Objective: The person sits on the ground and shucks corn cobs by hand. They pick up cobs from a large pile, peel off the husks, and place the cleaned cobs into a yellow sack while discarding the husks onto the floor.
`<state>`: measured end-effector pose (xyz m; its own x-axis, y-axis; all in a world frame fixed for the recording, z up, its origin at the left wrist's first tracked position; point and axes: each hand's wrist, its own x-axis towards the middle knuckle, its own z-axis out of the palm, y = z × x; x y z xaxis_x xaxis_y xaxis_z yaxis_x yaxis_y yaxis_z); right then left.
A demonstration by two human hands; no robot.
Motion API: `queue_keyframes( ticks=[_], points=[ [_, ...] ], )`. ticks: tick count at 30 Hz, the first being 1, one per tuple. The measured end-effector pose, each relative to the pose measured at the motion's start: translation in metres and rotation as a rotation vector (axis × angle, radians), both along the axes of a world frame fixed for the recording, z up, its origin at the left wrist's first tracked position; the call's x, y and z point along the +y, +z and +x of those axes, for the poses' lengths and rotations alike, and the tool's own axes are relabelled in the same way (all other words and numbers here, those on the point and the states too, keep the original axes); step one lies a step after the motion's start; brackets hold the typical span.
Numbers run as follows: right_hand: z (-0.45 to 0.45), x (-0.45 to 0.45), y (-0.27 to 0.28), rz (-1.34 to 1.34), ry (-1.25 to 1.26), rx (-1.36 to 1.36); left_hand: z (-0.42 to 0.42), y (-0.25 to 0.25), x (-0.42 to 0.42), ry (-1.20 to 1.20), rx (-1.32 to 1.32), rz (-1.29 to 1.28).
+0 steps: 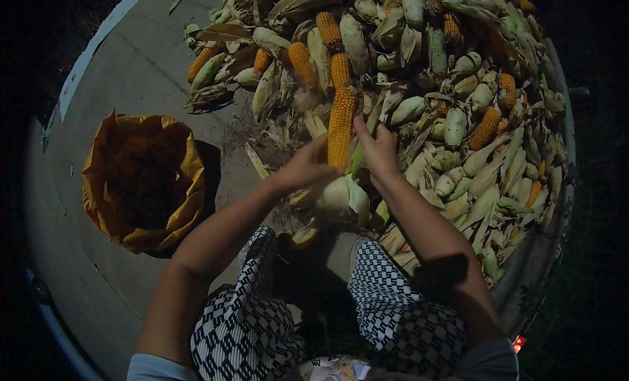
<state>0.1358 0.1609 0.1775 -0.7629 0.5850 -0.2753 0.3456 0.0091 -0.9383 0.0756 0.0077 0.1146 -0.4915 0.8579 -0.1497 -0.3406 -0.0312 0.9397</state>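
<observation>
My left hand (309,166) grips the lower end of a bare orange corn cob (341,130), which stands out lengthwise between my hands. My right hand (377,150) is at the cob's right side, its fingers closed around green and pale husk leaves (357,157) beside it. Beyond the cob's far end lie more bare cobs (340,70) on the heap. Under my hands are loose pale husks (344,196). Part of my left hand's fingers is hidden behind the cob.
A large heap of corn ears in dry husks (454,128), with some bare orange cobs, spreads ahead and to the right. An open yellow woven sack (189,204) stands on the concrete floor (128,71) at the left, its inside dark. My patterned trouser legs are below.
</observation>
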Motion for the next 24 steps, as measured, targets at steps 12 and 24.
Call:
queue_keyframes(
  ticks=[12, 24],
  points=[
    [-0.005, 0.008, -0.021, 0.27, 0.087, 0.148, -0.004, 0.003, -0.006, 0.034, -0.103, -0.033],
    [-0.002, -0.002, -0.018, -0.073, -0.113, 0.026, -0.009, -0.005, -0.014, 0.121, -0.268, -0.08]
  ],
)
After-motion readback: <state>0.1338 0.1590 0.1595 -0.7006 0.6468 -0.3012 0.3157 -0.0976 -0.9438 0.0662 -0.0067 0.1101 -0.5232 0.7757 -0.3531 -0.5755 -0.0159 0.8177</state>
